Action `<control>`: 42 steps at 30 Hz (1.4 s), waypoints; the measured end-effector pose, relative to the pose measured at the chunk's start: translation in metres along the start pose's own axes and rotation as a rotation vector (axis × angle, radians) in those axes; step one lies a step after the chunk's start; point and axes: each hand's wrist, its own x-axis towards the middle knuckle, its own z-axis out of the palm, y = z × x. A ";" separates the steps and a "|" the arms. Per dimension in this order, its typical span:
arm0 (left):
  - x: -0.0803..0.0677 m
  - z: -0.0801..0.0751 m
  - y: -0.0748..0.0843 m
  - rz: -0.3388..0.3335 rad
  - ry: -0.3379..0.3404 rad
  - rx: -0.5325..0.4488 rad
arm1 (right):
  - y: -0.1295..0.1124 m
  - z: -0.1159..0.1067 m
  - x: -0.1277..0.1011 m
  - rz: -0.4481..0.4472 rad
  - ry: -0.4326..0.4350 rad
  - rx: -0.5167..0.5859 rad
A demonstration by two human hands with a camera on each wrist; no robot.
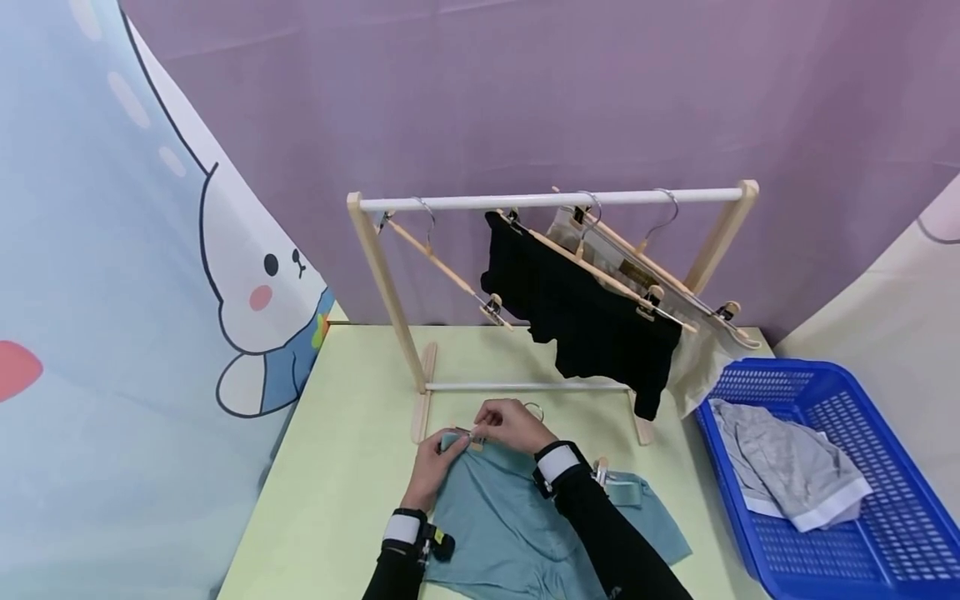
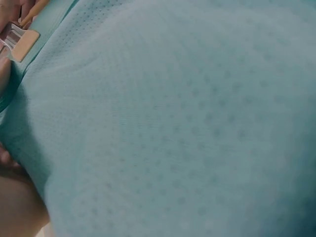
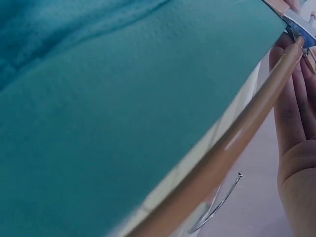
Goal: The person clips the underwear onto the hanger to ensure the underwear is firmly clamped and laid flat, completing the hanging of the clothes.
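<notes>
Teal shorts [image 1: 517, 521] lie flat on the pale green table [image 1: 352, 475], with a wooden clip hanger [image 3: 232, 148] along their waistband. My left hand [image 1: 444, 446] holds the left waistband corner. Beside it my right hand [image 1: 483, 427] pinches the hanger's left clip [image 1: 468, 435] at that corner. The hanger's right clip [image 1: 600, 471] sits on the other waistband corner, by my right sleeve. Teal fabric [image 2: 173, 128] fills the left wrist view, the clip [image 2: 19, 43] at its top left. The right wrist view shows the hanger's metal hook [image 3: 217, 202] and my right palm [image 3: 296, 163].
A wooden rack [image 1: 551, 200] with a white rail stands at the back of the table, holding an empty clip hanger [image 1: 442, 267], black shorts [image 1: 592, 321] and beige shorts [image 1: 697, 367]. A blue basket [image 1: 892, 500] at the right holds grey shorts [image 1: 780, 462].
</notes>
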 end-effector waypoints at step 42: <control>-0.004 0.008 0.005 -0.032 0.162 -0.043 | -0.012 -0.002 -0.002 -0.050 0.052 -0.132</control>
